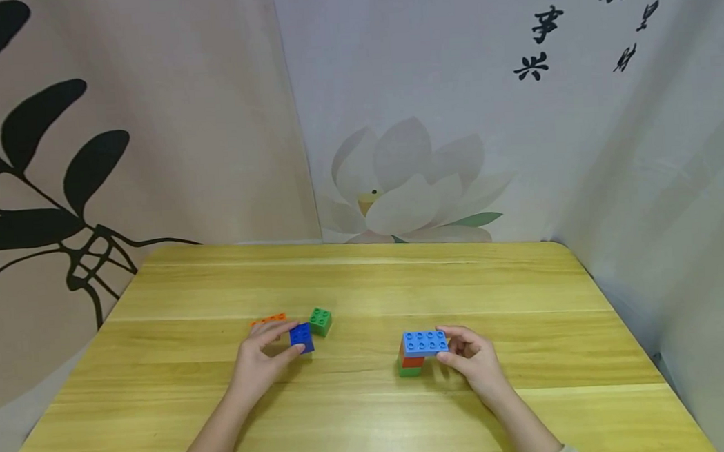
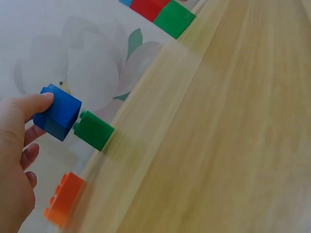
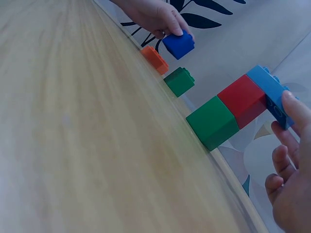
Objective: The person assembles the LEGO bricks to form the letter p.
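Note:
My left hand (image 1: 260, 365) pinches a dark blue toy brick (image 1: 302, 338) between thumb and fingers. In the left wrist view this brick (image 2: 59, 112) is held above the tabletop. On the right stands a small stack: a green brick (image 3: 212, 122) at the bottom, a red brick (image 3: 243, 101) on it, and a longer light blue brick (image 1: 425, 343) on top. That top brick overhangs the red one to the right. My right hand (image 1: 479, 365) grips its overhanging end with thumb and fingers.
A loose green brick (image 1: 321, 322) sits on the wooden table (image 1: 361, 419) just beyond the dark blue one. Left of it lies an orange brick (image 2: 65, 199), partly hidden by my left hand in the head view. Printed curtains (image 1: 219, 124) hang behind the table.

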`<move>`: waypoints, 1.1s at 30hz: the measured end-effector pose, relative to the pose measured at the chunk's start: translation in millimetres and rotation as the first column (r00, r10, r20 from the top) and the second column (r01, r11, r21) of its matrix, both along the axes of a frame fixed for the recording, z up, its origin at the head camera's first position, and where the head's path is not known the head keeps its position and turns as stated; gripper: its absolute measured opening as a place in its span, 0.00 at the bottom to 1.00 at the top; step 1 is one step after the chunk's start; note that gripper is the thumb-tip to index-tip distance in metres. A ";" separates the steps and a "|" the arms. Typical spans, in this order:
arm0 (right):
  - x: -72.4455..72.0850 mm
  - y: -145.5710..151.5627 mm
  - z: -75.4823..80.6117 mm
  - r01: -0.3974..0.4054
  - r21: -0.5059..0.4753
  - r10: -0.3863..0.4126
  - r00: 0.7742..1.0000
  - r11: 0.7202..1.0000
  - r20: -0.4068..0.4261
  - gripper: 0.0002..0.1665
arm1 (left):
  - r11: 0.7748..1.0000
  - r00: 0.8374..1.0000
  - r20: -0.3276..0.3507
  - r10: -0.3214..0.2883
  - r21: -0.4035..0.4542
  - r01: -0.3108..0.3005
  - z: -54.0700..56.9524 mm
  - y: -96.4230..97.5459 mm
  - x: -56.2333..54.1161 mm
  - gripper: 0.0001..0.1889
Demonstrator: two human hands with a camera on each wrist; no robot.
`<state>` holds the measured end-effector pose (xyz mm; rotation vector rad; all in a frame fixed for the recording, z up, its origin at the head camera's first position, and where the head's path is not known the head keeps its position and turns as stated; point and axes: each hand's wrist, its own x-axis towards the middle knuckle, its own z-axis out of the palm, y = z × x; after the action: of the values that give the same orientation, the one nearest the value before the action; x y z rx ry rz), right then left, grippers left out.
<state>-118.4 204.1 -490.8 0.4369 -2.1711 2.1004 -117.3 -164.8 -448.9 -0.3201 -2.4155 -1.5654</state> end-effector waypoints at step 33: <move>0.5 0.1 -0.1 0.007 0.018 -0.007 1.000 1.000 0.005 0.23 | 0.983 0.985 -0.085 -0.149 0.094 0.157 29.2 63.7 -5.7 0.19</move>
<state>-117.9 204.2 -490.9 0.4249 -2.1925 2.0826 -123.0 -101.2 -419.8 -0.5482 -2.2920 -1.6987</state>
